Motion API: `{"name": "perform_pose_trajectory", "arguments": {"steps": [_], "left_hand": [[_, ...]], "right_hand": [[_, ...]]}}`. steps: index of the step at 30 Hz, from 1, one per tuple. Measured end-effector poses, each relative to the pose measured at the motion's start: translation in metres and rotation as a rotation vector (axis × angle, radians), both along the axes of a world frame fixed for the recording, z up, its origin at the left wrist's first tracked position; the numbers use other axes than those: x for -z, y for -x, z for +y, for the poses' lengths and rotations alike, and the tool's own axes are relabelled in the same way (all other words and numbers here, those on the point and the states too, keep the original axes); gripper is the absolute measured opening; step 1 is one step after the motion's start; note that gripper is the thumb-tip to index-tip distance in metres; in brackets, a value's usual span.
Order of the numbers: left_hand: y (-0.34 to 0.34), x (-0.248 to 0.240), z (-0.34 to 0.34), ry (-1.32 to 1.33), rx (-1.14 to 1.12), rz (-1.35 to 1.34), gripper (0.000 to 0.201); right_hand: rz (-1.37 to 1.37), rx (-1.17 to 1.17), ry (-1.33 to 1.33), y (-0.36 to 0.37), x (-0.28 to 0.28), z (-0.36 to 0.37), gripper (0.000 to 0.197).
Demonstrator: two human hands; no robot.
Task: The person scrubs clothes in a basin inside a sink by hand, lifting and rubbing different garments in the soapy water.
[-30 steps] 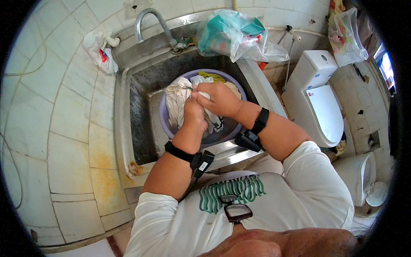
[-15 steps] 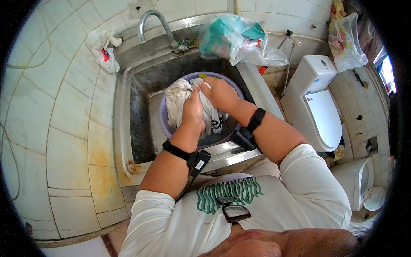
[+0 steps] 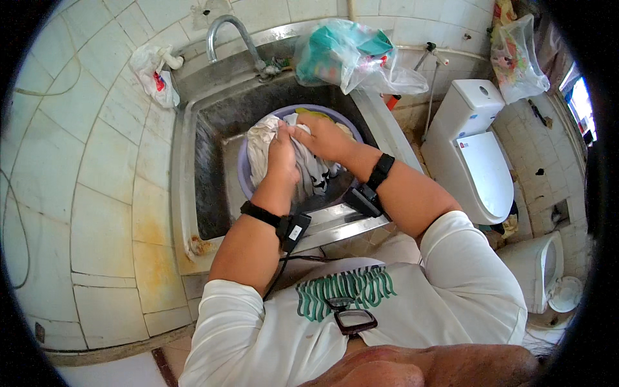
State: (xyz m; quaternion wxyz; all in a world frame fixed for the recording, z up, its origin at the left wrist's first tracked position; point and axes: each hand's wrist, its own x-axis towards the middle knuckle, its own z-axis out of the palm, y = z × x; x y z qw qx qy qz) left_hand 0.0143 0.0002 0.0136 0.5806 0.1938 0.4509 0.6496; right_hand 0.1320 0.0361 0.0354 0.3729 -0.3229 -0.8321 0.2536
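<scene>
Both hands (image 3: 303, 145) grip white cloth (image 3: 261, 143) lying lengthwise

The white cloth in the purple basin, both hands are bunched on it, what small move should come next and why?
Probably rub the two gripped folds against each other once more. The left hand and right hand both clutch the white cloth close together over the purple basin in the steel sink, and most of the cloth lies bunched below them, so a short scrubbing stroke seems the natural move.

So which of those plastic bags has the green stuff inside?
The big clear bag on the sink's back edge, right of the tap. The small white one sits left; the third hangs above the toilet.
</scene>
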Motion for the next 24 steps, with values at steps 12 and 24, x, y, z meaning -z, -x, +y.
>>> {"name": "perform_pose_trajectory", "arguments": {"steps": [12, 24], "left_hand": [[0.019, 0.015, 0.012, -0.123, -0.104, 0.079, 0.047], [0.025, -0.012, -0.011, -0.036, 0.288, 0.361, 0.034]], "right_hand": [[-0.086, -0.13, 0.261, -0.007, 0.001, 0.013, 0.037], [0.73, 0.031, 0.727, -0.005, 0.017, 0.032, 0.022]]}}
